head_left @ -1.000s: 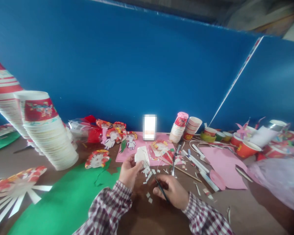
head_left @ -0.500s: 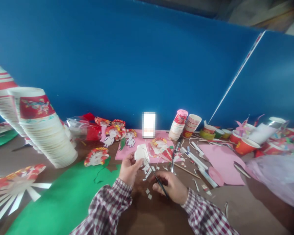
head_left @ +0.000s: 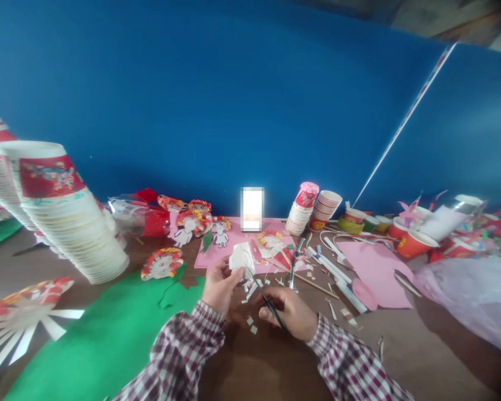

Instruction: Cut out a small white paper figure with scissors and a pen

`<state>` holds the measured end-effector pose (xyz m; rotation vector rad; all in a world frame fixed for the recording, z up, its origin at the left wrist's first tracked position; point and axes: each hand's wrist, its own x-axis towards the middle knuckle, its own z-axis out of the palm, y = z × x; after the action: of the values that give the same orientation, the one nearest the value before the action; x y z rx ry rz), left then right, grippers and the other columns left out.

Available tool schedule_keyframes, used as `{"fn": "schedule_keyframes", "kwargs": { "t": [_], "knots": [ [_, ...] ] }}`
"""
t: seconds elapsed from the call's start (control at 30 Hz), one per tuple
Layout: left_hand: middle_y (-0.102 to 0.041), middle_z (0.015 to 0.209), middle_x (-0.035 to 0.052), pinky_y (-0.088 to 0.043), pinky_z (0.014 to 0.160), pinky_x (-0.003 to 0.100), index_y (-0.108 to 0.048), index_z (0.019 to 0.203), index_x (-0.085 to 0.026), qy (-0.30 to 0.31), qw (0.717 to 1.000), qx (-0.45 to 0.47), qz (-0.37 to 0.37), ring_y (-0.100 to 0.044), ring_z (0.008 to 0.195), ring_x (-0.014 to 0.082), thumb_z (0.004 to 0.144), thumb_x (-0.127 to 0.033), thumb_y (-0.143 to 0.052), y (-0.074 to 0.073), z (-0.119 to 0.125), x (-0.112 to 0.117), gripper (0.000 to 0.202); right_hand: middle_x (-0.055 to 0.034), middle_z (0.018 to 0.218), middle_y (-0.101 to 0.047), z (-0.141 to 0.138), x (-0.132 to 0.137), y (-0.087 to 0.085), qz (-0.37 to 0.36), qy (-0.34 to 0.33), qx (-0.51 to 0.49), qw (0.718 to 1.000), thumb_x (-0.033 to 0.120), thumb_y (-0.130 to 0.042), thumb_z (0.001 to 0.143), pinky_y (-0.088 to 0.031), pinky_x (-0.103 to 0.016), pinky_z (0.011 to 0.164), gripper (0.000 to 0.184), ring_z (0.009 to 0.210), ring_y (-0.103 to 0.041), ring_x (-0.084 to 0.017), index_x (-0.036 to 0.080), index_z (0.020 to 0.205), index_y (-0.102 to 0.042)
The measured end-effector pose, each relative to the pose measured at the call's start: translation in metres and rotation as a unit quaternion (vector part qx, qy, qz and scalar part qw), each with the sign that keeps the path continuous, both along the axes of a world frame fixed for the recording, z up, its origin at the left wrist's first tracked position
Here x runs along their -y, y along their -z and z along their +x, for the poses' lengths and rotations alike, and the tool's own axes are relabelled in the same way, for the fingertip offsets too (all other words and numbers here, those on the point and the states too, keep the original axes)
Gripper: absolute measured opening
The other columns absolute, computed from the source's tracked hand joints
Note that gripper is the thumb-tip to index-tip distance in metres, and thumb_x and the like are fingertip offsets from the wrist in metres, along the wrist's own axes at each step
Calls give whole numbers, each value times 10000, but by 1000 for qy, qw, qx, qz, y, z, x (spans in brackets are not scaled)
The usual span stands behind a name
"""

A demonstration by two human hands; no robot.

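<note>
My left hand (head_left: 219,287) pinches a small white paper piece (head_left: 240,258) and holds it just above the brown table (head_left: 404,356). My right hand (head_left: 287,312) is closed around thin black-handled scissors (head_left: 265,299), whose tip points up-left to the paper's lower edge. Several small white paper scraps (head_left: 250,289) lie on the table under and between both hands. Both arms wear checked red-and-white sleeves.
A green sheet (head_left: 108,340) lies at the left front, pink sheets (head_left: 371,267) behind and to the right. Tall stacks of paper cups (head_left: 62,217) lean at the left, shorter stacks (head_left: 313,209) stand at the back. Cut-out figures (head_left: 162,264), sticks, red cups (head_left: 415,245) and a plastic bag (head_left: 476,301) crowd the table.
Both hands keep their grip and pose. The camera view has shifted slightly, so everything sits a little higher and further left in the picture.
</note>
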<state>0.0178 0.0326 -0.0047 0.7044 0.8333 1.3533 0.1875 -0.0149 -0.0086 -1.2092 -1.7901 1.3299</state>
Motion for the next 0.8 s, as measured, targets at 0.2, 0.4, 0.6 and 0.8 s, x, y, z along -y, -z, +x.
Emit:
{"fn": "schedule_keyframes", "kwargs": {
  "t": [0.2, 0.4, 0.6, 0.8],
  "knots": [
    [-689, 789, 46, -506, 595, 222, -557, 945, -121, 8, 1000, 8, -2, -630, 635, 119, 585, -190, -755, 4, 0, 0, 417, 15, 616, -540, 0, 0, 0, -7, 2, -11, 1000, 468, -661, 716, -384, -179, 479, 408, 541, -488, -94, 130, 943, -630],
    [-692, 820, 50, -514, 617, 240, -569, 944, -130, 1, 1000, 14, -14, -638, 659, 133, 566, -190, -763, 2, 2, 1, 429, 28, 601, -520, -1, 0, 4, -37, 3, -37, 999, 452, -668, 714, -399, -179, 467, 398, 506, -474, -82, 137, 951, -609],
    [-684, 780, 33, -511, 596, 245, -571, 934, -142, -16, 999, 36, -33, -634, 631, 133, 554, -184, -764, 0, 7, 5, 428, 13, 645, -551, -3, 1, 7, -22, 23, -33, 999, 405, -667, 730, -408, -194, 486, 341, 532, -499, -97, 149, 946, -604],
    [-675, 710, 7, -499, 572, 230, -573, 907, -146, -60, 995, 73, -41, -627, 585, 123, 529, -175, -771, -6, 13, 11, 428, 5, 681, -558, -12, 3, 3, 19, 41, -43, 998, 385, -646, 753, -429, -206, 546, 286, 588, -524, -111, 155, 910, -581]
  ]
}}
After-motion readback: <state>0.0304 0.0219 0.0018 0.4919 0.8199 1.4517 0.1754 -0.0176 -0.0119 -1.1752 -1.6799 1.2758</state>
